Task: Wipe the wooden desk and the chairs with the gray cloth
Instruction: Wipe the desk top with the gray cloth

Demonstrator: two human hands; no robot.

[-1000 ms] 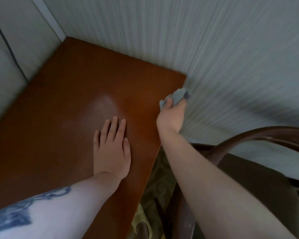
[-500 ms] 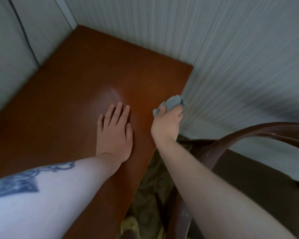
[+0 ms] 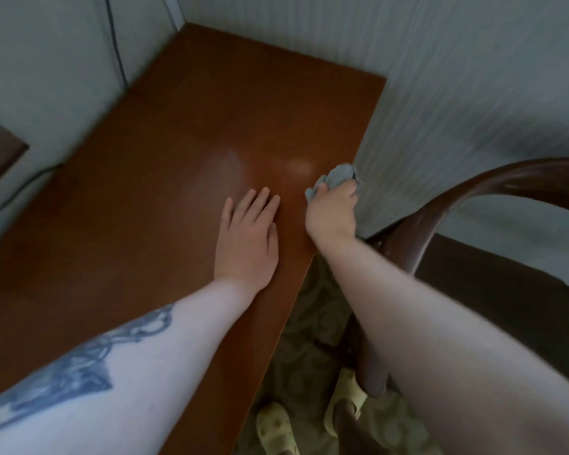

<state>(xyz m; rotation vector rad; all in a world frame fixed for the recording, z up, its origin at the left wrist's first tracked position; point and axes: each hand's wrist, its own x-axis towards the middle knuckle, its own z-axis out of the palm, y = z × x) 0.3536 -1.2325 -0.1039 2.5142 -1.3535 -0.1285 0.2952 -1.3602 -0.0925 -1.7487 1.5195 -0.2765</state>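
The wooden desk (image 3: pixel 165 198) runs long from about 7 o'clock up to 1 o'clock, its far short end butted into the corner of pale striped walls (image 3: pixel 457 77). A dark cable (image 3: pixel 115 44) drops down the wall at 11 o'clock. The left hand (image 3: pixel 248 236) lies flat on the glossy top, fingers straight and pointing toward 12. Just beside it at 3 o'clock, the right hand (image 3: pixel 332 213) grips the bunched gray cloth (image 3: pixel 335 178) at the desk's right edge, the wad poking out toward 12, against the wall. Further right a dark chair (image 3: pixel 473 192) with a curved back stands close beside the desk. Patterned floor and pale clogs (image 3: pixel 276 428) show at 6 o'clock.
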